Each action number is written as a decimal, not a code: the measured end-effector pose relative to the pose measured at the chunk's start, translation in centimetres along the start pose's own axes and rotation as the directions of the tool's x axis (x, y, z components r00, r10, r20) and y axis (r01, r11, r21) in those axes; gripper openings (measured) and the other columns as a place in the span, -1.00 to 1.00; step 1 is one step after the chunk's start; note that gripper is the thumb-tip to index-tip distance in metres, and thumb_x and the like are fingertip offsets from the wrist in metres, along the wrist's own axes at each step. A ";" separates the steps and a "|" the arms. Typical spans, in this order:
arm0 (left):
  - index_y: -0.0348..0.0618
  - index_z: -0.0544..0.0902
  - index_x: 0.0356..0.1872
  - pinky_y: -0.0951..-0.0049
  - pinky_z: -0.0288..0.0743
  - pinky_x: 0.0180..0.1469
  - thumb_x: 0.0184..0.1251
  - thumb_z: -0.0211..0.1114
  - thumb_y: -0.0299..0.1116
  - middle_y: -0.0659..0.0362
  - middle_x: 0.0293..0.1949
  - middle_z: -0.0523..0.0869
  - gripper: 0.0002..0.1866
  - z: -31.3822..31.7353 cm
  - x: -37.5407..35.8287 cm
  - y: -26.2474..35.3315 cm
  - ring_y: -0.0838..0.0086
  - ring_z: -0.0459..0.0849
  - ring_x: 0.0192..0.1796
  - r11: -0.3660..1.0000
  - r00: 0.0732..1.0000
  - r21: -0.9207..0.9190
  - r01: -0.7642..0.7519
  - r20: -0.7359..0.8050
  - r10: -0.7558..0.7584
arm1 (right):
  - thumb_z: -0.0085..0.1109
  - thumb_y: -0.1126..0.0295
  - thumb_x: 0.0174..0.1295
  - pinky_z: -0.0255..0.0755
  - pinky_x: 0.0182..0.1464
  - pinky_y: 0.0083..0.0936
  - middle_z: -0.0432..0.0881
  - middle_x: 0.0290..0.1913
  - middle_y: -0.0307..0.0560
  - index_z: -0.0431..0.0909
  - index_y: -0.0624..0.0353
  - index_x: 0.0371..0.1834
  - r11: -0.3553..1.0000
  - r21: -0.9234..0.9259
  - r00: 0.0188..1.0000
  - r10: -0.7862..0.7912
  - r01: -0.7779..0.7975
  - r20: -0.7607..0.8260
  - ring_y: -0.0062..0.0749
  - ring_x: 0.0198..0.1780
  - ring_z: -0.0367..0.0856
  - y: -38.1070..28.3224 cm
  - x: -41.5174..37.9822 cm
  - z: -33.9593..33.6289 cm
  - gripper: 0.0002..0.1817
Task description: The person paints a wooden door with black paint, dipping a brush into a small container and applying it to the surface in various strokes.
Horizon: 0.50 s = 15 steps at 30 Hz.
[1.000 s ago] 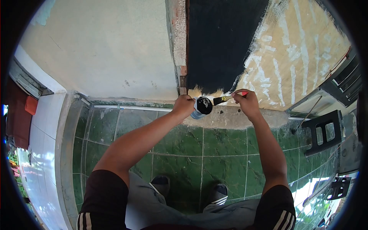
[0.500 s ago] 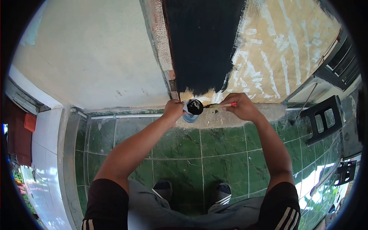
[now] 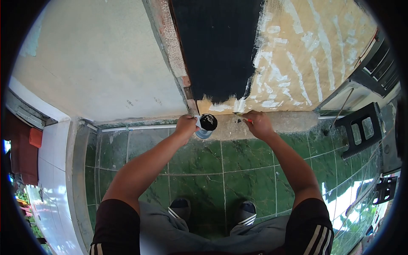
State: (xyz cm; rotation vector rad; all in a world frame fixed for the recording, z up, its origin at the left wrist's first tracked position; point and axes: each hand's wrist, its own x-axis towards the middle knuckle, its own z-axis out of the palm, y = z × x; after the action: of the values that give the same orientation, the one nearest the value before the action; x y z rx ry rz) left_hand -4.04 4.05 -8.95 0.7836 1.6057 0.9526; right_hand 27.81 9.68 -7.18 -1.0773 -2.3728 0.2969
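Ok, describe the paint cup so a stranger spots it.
Start at the large black patch, top centre. Below its lower edge, the left hand holds the paint cup. Unlike the brush in the right hand, it has a round, open top, black inside with pale flecks, and bluish sides.

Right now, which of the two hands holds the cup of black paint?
The left hand, gripping the cup by its side; the right hand instead holds the red-handled brush.
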 end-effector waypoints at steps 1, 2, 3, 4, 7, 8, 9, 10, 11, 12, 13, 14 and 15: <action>-0.42 0.60 -0.06 0.41 0.70 0.00 0.55 0.17 -0.39 0.03 -0.12 0.68 -0.77 -0.2 -0.4 0.0 0.37 0.71 -0.14 1.000 1.000 -0.002 0.013 -0.005 -0.013 | 0.36 0.39 0.19 0.62 -0.13 -0.20 0.75 -0.20 -0.03 0.77 0.09 -0.18 0.999 -0.014 0.999 -0.040 0.039 -0.014 -0.05 -0.22 0.74 -0.2 -0.1 0.6 -0.85; -0.42 0.60 -0.06 0.41 0.70 0.00 0.55 0.17 -0.39 0.03 -0.12 0.68 -0.77 -0.4 -0.7 0.1 0.38 0.71 -0.13 1.000 1.000 -0.002 0.024 -0.010 -0.024 | 0.37 0.38 0.18 0.62 -0.14 -0.20 0.76 -0.21 -0.02 0.77 0.08 -0.19 0.996 -0.029 0.996 -0.080 0.079 -0.029 -0.05 -0.23 0.74 -0.3 0.0 1.1 -0.85; -0.42 0.60 -0.06 0.42 0.70 0.00 0.55 0.17 -0.39 0.03 -0.12 0.68 -0.77 -0.8 -1.4 0.2 0.38 0.71 -0.13 0.999 0.999 -0.003 0.039 -0.015 -0.039 | 0.38 0.37 0.17 0.62 -0.14 -0.20 0.76 -0.22 -0.02 0.77 0.08 -0.21 0.992 -0.042 0.992 -0.119 0.117 -0.042 -0.05 -0.24 0.74 -0.6 0.2 1.5 -0.86; -0.42 0.60 -0.07 0.42 0.70 -0.01 0.56 0.18 -0.38 0.04 -0.13 0.68 -0.77 -1.1 -2.1 0.3 0.39 0.71 -0.13 0.999 0.999 -0.011 0.031 -0.021 -0.031 | 0.38 0.37 0.17 0.62 -0.15 -0.20 0.76 -0.25 -0.01 0.76 0.09 -0.23 0.996 -0.008 0.996 -0.087 0.086 -0.032 -0.05 -0.26 0.74 -0.7 0.6 1.7 -0.86; -0.39 0.62 -0.11 0.41 0.69 -0.02 0.56 0.20 -0.35 0.07 -0.17 0.68 -0.77 -2.6 -4.8 0.5 0.41 0.70 -0.14 1.000 0.999 -0.025 0.008 -0.037 -0.009 | 0.37 0.34 0.15 0.62 -0.20 -0.20 0.75 -0.34 0.05 0.74 0.12 -0.27 0.991 0.129 0.999 0.033 -0.035 0.016 -0.02 -0.32 0.74 -1.2 2.6 2.0 -0.86; -0.37 0.62 -0.13 0.41 0.68 -0.02 0.56 0.20 -0.34 0.08 -0.18 0.68 -0.77 -3.3 -5.8 0.7 0.42 0.69 -0.15 1.000 0.999 -0.022 -0.001 -0.034 0.000 | 0.36 0.34 0.15 0.62 -0.21 -0.20 0.75 -0.37 0.07 0.74 0.14 -0.28 0.976 0.194 0.995 0.092 -0.099 0.042 -0.01 -0.34 0.73 -1.5 3.7 2.0 -0.85; -0.36 0.63 -0.14 0.40 0.68 -0.02 0.56 0.20 -0.33 0.09 -0.19 0.68 -0.77 -3.9 -6.5 0.8 0.43 0.69 -0.15 1.000 1.000 -0.016 -0.014 -0.029 0.013 | 0.35 0.33 0.14 0.61 -0.23 -0.20 0.74 -0.40 0.08 0.73 0.16 -0.30 0.953 0.254 0.986 0.151 -0.163 0.068 0.00 -0.37 0.73 -1.8 4.7 2.0 -0.85; -0.33 0.63 -0.20 0.38 0.68 -0.02 0.56 0.21 -0.33 0.12 -0.23 0.66 -0.77 -4.5 -6.8 0.5 0.45 0.67 -0.17 0.998 0.999 -0.049 -0.028 -0.044 0.026 | 0.33 0.34 0.14 0.60 -0.28 -0.20 0.72 -0.42 0.11 0.71 0.18 -0.32 0.943 0.275 0.982 0.170 -0.187 0.085 0.01 -0.38 0.73 -1.8 5.7 2.3 -0.85; -0.32 0.63 -0.21 0.38 0.68 -0.02 0.56 0.20 -0.33 0.12 -0.24 0.65 -0.78 -5.1 -7.1 0.3 0.45 0.66 -0.17 0.999 0.999 -0.035 -0.023 -0.038 0.021 | 0.33 0.34 0.13 0.60 -0.27 -0.20 0.72 -0.42 0.11 0.71 0.18 -0.32 0.939 0.292 0.983 0.164 -0.182 0.086 0.01 -0.38 0.73 -2.0 6.4 2.6 -0.85; -0.32 0.63 -0.22 0.38 0.68 -0.01 0.56 0.20 -0.33 0.13 -0.24 0.65 -0.78 -5.8 -7.7 0.7 0.46 0.66 -0.17 1.000 0.999 -0.020 -0.018 -0.029 0.017 | 0.34 0.34 0.12 0.60 -0.27 -0.20 0.73 -0.42 0.11 0.71 0.18 -0.33 0.934 0.308 0.983 0.160 -0.178 0.085 0.02 -0.37 0.73 -2.2 7.1 2.8 -0.85; -0.31 0.63 -0.23 0.37 0.68 -0.01 0.56 0.20 -0.33 0.14 -0.25 0.64 -0.78 -6.3 -8.2 1.0 0.46 0.65 -0.17 1.000 1.000 -0.004 -0.013 -0.017 0.013 | 0.34 0.34 0.12 0.60 -0.27 -0.19 0.73 -0.41 0.11 0.71 0.17 -0.33 0.930 0.323 0.984 0.159 -0.178 0.085 0.02 -0.37 0.73 -2.7 7.8 2.7 -0.85; -0.31 0.62 -0.23 0.37 0.68 -0.01 0.56 0.20 -0.34 0.14 -0.25 0.64 -0.78 -6.9 -8.4 1.2 0.46 0.65 -0.17 1.000 1.000 -0.003 -0.006 -0.015 0.006 | 0.35 0.34 0.10 0.59 -0.25 -0.20 0.72 -0.43 0.12 0.71 0.17 -0.32 0.920 0.306 0.967 0.208 -0.244 0.144 0.02 -0.37 0.73 -3.1 8.4 2.6 -0.85; -0.31 0.62 -0.24 0.37 0.68 0.00 0.55 0.20 -0.34 0.14 -0.25 0.63 -0.78 -7.4 -8.4 1.5 0.46 0.65 -0.17 1.000 1.000 0.001 -0.001 -0.007 0.001 | 0.35 0.34 0.10 0.59 -0.24 -0.20 0.71 -0.45 0.11 0.71 0.17 -0.32 0.918 0.326 0.973 0.197 -0.227 0.121 0.02 -0.37 0.73 -3.4 8.8 2.5 -0.84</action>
State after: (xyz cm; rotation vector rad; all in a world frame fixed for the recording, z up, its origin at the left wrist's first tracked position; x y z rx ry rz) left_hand -9.35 -3.93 -2.89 0.7827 1.6116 0.9568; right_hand 19.38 14.07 -4.78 -1.1710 -2.1695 0.8133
